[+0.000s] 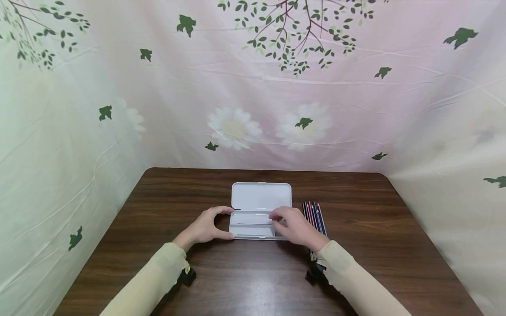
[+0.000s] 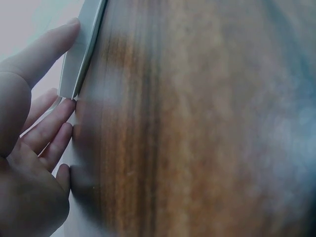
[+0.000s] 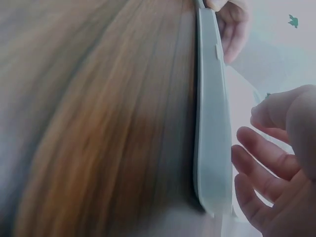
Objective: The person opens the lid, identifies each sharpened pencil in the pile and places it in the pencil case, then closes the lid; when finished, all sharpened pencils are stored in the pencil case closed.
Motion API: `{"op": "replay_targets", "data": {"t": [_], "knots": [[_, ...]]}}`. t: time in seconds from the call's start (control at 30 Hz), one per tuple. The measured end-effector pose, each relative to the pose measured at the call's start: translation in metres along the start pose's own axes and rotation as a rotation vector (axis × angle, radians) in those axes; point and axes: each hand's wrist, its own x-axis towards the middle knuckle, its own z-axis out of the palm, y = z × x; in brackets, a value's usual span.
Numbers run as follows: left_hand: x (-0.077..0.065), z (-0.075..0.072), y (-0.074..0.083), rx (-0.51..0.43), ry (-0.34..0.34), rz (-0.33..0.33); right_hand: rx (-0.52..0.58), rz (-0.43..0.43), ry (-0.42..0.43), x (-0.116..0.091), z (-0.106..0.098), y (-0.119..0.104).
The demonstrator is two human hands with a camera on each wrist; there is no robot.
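A white hinged case (image 1: 251, 231) lies on the table with its lid (image 1: 261, 195) tipped back, and a lengthwise ridge divides its shallow tray. My left hand (image 1: 205, 226) holds the left end, thumb at the front corner and fingers at the back. In the left wrist view the thumb (image 2: 54, 44) presses the case's front side. Over the tray's right part hovers my right hand (image 1: 295, 224), its fingers loosely bent. Nothing shows between those fingers (image 3: 266, 158) in the right wrist view. The right hand hides the tray's right end.
Several dark colored pencils (image 1: 316, 215) lie side by side right of the case, partly under the right wrist. The brown wooden table (image 1: 253, 272) meets a printed cloth backdrop (image 1: 265, 96) behind and at both sides.
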Motion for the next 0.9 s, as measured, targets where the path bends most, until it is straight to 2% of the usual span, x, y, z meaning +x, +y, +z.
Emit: {"op": "replay_targets", "data": {"t": [0.4,0.63,0.9], "knots": [[0.0,0.0,0.001,0.0,-0.002,-0.001,-0.052,-0.035,0.174,-0.04,-0.032,0.024],[0.0,-0.001,0.001,-0.009,-0.006,-0.007,-0.106,0.036,0.237,-0.057,-0.051,0.04],[-0.001,-0.001,0.003,-0.007,-0.007,-0.015,-0.119,0.17,0.205,-0.078,-0.06,0.057]]}}
